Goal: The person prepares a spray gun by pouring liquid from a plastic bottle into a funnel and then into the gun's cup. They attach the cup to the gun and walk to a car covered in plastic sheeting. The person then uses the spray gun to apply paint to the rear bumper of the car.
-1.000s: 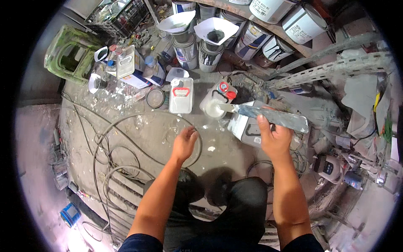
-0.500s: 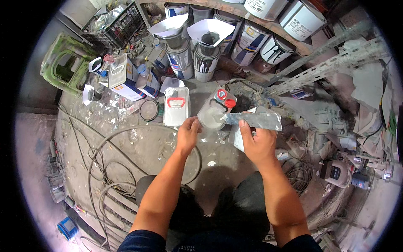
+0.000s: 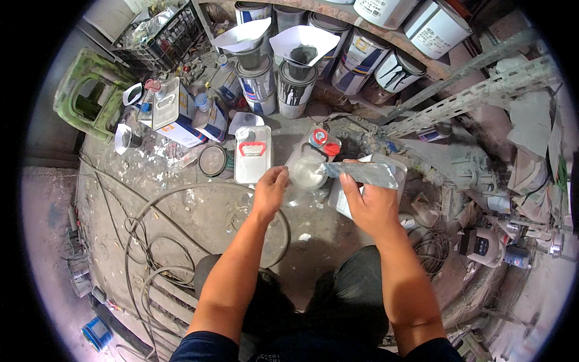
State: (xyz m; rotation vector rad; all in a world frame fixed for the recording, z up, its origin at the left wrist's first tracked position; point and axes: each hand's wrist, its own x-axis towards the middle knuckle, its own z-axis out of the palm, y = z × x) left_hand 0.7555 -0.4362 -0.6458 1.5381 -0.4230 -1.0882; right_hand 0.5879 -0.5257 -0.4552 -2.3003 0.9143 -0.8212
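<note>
My right hand [image 3: 375,208] grips a flat, paint-smeared metal stirring strip [image 3: 371,174], its thumb along the near side. The strip's left end, coated in whitish paint, sits at the right rim of a translucent plastic cup [image 3: 308,173] with pale liquid in it. At the cup's left edge, my left hand [image 3: 269,192] has its fingers curled in against it; the exact contact is hard to see. Behind the cup is a tin with red caps [image 3: 330,148], partly hidden. A pale rectangular tin with a red handle [image 3: 253,163] stands left of the cup.
Beneath my right hand is a whitish rectangular container [image 3: 341,199]. Cans with paper funnels [image 3: 295,90] stand behind, below a shelf of cans [image 3: 437,30]. A hose [image 3: 175,190] coils across the floor at left. A green stool [image 3: 90,96] and a black crate [image 3: 160,45] lie farther back.
The strip has shifted slightly left, and its tip has lifted a little at the cup's rim. More of the container under my right hand shows. My left hand has hardly moved.
</note>
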